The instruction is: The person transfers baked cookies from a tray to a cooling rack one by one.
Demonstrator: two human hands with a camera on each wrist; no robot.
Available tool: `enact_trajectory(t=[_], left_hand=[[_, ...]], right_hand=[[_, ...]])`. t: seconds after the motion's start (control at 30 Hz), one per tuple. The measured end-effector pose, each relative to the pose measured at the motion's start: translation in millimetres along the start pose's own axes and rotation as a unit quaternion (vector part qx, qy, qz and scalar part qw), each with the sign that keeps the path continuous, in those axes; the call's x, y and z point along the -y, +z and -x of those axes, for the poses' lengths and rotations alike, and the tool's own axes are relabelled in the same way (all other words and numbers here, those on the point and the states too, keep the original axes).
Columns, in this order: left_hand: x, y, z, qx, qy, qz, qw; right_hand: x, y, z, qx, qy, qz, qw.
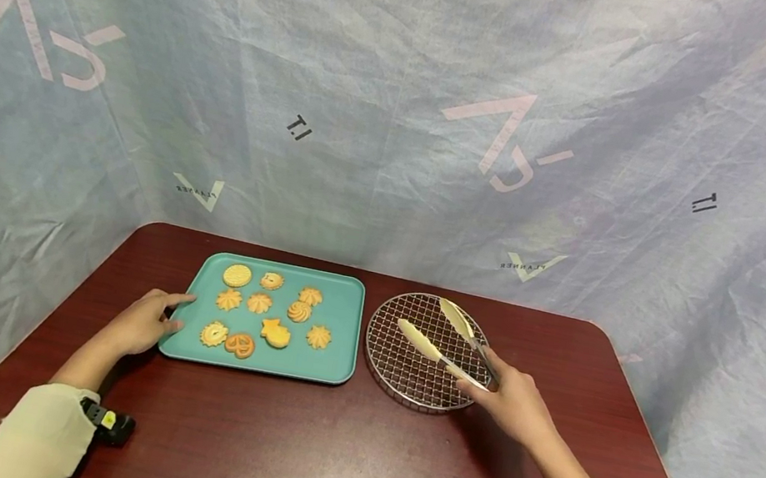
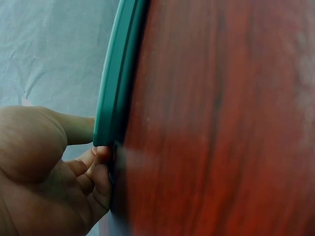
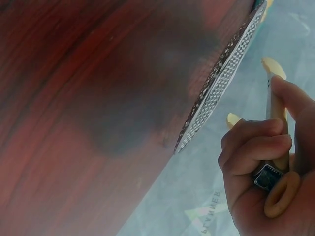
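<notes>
In the head view, a teal tray (image 1: 332,362) with several cookies lies at the left of the table. My left hand (image 1: 139,325) holds the tray's left edge, and in the left wrist view the thumb lies over the rim (image 2: 109,108) with curled fingers below it. My right hand (image 1: 518,405) grips metal tongs (image 1: 419,339) with pale tips spread apart. They hang over a round wire rack (image 1: 398,375) to the right of the tray. In the right wrist view, curled fingers (image 3: 253,147) wrap the tongs, whose ring (image 3: 283,194) shows near the palm.
Among the cookies are a fish-shaped one (image 1: 276,334), a pretzel-shaped one (image 1: 240,345), a round one (image 1: 236,275) and several flower-shaped ones. Everything stands on a dark red wooden table (image 1: 287,451). Grey printed cloth (image 1: 390,105) hangs behind and at both sides.
</notes>
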State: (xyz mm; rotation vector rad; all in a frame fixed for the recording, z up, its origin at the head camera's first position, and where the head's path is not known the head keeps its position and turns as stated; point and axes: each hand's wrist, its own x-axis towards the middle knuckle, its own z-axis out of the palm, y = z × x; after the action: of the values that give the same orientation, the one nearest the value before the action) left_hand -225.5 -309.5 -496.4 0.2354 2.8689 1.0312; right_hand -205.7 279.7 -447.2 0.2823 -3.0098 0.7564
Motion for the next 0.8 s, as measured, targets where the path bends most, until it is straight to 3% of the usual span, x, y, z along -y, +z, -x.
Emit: enact_trajectory(t=[0.8], left_hand=[[-3.9,-2.3,0.9,0.003,-0.008,0.001,1.0000]], right_hand=[[22,10,-0.3,0.032,-0.019,0.002,0.9993]])
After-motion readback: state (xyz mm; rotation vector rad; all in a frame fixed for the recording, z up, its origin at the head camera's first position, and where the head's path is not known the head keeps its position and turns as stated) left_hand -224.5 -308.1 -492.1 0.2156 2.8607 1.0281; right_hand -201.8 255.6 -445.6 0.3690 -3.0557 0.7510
